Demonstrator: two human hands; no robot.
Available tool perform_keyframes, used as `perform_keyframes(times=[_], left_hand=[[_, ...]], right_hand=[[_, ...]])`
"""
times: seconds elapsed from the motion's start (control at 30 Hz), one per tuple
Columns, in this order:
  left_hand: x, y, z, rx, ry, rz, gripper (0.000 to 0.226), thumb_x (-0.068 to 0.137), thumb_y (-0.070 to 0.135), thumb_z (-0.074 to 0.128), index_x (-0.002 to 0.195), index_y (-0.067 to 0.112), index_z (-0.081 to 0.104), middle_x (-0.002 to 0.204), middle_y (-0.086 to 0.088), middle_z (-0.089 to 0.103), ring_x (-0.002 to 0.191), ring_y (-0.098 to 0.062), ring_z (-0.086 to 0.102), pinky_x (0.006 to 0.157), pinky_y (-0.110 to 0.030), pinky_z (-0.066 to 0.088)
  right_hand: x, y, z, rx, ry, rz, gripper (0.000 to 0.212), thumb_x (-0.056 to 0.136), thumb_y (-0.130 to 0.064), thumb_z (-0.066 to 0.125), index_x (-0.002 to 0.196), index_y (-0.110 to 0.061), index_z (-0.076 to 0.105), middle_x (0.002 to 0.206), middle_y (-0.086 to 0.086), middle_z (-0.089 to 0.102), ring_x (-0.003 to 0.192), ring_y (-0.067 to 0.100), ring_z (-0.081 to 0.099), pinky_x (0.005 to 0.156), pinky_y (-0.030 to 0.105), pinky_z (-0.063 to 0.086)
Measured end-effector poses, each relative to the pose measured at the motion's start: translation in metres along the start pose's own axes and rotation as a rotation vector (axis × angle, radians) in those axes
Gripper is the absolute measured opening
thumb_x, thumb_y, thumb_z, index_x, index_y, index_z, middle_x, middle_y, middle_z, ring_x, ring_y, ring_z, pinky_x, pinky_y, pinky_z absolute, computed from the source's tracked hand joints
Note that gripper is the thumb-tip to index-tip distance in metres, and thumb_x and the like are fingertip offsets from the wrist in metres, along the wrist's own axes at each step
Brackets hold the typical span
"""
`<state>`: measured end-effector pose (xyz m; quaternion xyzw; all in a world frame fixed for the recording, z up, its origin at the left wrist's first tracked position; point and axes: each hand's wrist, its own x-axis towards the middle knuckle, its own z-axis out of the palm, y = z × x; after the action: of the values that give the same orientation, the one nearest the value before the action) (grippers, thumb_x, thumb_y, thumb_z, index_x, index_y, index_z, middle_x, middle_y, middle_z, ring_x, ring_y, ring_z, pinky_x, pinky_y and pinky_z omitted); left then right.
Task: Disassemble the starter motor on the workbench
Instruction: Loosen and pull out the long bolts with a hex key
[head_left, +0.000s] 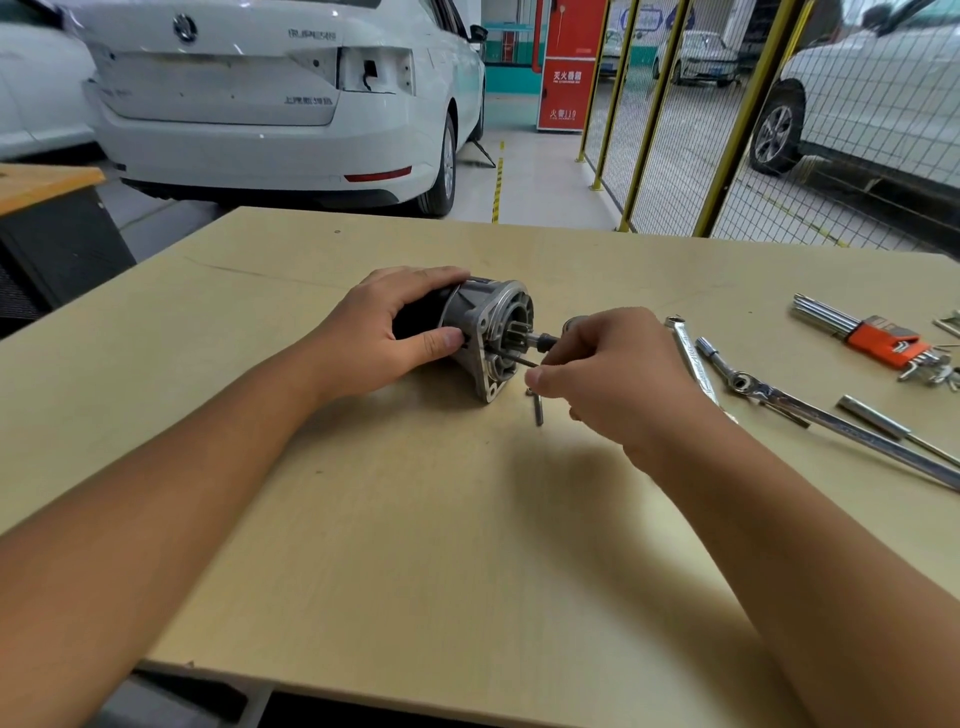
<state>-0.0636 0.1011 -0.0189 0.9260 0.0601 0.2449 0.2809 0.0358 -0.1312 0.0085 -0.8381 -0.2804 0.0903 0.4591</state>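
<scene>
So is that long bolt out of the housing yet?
Partly out: the long bolt still enters the starter motor, pinched by the right hand.

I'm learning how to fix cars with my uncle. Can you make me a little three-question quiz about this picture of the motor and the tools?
1. True or false: the left hand grips the starter motor lying on its side on the workbench.
2. What is the right hand doing? A) pinching a thin long bolt at the motor's metal end B) lifting the ratchet wrench C) resting flat on the bench
3. Fill in: the set of hex keys sits in an ______ holder.

Key: 1 true; 2 A; 3 orange.
</scene>
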Motion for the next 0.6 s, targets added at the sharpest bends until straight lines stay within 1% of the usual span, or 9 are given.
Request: perform_keyframes(times=[0.07,0.17,0.2,0.27,0.3,0.37,0.47,0.57,0.6], left_hand=[[0.0000,0.0005,-0.0001,0.002,-0.001,-0.002,0.065,0.087,0.048,0.068,0.148,0.035,0.054,0.135,0.017,0.058,0.130,-0.005,0.045,0.110,-0.022,0.033],[-0.0002,0.0011,-0.0004,0.005,-0.002,0.001,0.065,0.087,0.047,0.068,0.148,0.034,0.054,0.136,0.015,0.059,0.131,-0.006,0.046,0.112,-0.026,0.034],[-0.0002,0.0014,-0.0006,0.006,-0.002,0.002,0.065,0.087,0.047,0.068,0.148,0.033,0.054,0.137,0.014,0.059,0.132,-0.008,0.046,0.112,-0.028,0.035],[-0.0001,0.0023,-0.0007,0.008,-0.004,0.000,0.065,0.087,0.047,0.068,0.149,0.032,0.054,0.138,0.013,0.059,0.133,-0.010,0.046,0.114,-0.031,0.035],[-0.0001,0.0026,-0.0007,0.007,-0.006,-0.001,0.065,0.087,0.047,0.068,0.149,0.032,0.054,0.139,0.012,0.059,0.133,-0.010,0.047,0.114,-0.031,0.036],[-0.0003,0.0030,-0.0009,0.001,-0.004,-0.003,0.065,0.087,0.046,0.068,0.148,0.031,0.055,0.138,0.011,0.060,0.133,-0.010,0.047,0.115,-0.032,0.036],[-0.0006,0.0038,-0.0008,-0.008,-0.003,-0.006,0.065,0.086,0.045,0.069,0.148,0.030,0.055,0.138,0.010,0.060,0.132,-0.010,0.047,0.115,-0.032,0.036],[-0.0005,0.0042,-0.0008,-0.004,-0.003,-0.003,0.065,0.086,0.045,0.069,0.148,0.029,0.056,0.138,0.009,0.061,0.132,-0.010,0.048,0.116,-0.033,0.036],[-0.0004,0.0043,-0.0009,-0.005,-0.003,-0.004,0.065,0.086,0.045,0.069,0.148,0.030,0.056,0.138,0.009,0.061,0.132,-0.010,0.048,0.116,-0.034,0.037]], right_hand=[[0.0006,0.0007,0.0015,0.020,-0.012,0.003,0.020,0.074,-0.021,0.089,0.070,-0.018,0.070,0.067,-0.002,0.067,0.055,0.012,0.062,0.049,0.023,0.046],[-0.0005,0.0020,0.0057,0.026,-0.039,-0.031,0.021,0.078,-0.022,0.084,0.072,-0.015,0.066,0.048,-0.012,0.058,0.040,0.001,0.054,0.036,0.013,0.035],[-0.0013,0.0018,0.0063,0.041,-0.049,-0.039,0.020,0.080,-0.024,0.081,0.073,-0.015,0.066,0.044,-0.013,0.055,0.037,0.001,0.051,0.034,0.013,0.032],[-0.0009,0.0011,0.0050,0.041,-0.052,-0.045,0.020,0.085,-0.029,0.073,0.074,-0.013,0.069,0.042,-0.012,0.052,0.036,0.004,0.046,0.037,0.018,0.034],[0.0005,0.0008,0.0032,0.014,-0.049,-0.048,0.022,0.087,-0.029,0.069,0.074,-0.011,0.070,0.043,-0.010,0.053,0.036,0.005,0.044,0.040,0.020,0.034],[0.0025,0.0000,-0.0004,-0.029,-0.063,-0.052,0.026,0.091,-0.025,0.064,0.072,-0.008,0.071,0.042,-0.011,0.052,0.035,0.006,0.041,0.038,0.019,0.033],[0.0008,-0.0005,-0.0012,-0.082,-0.086,-0.093,0.029,0.094,-0.027,0.067,0.067,-0.016,0.069,0.041,-0.015,0.053,0.036,0.003,0.048,0.033,0.012,0.029],[-0.0015,-0.0003,0.0006,-0.163,-0.058,-0.143,0.028,0.091,-0.028,0.071,0.064,-0.022,0.069,0.047,-0.019,0.060,0.044,-0.004,0.056,0.034,0.009,0.030],[-0.0016,-0.0002,0.0001,-0.184,-0.041,-0.147,0.026,0.089,-0.029,0.073,0.064,-0.023,0.070,0.049,-0.018,0.061,0.046,-0.003,0.058,0.036,0.010,0.032]])
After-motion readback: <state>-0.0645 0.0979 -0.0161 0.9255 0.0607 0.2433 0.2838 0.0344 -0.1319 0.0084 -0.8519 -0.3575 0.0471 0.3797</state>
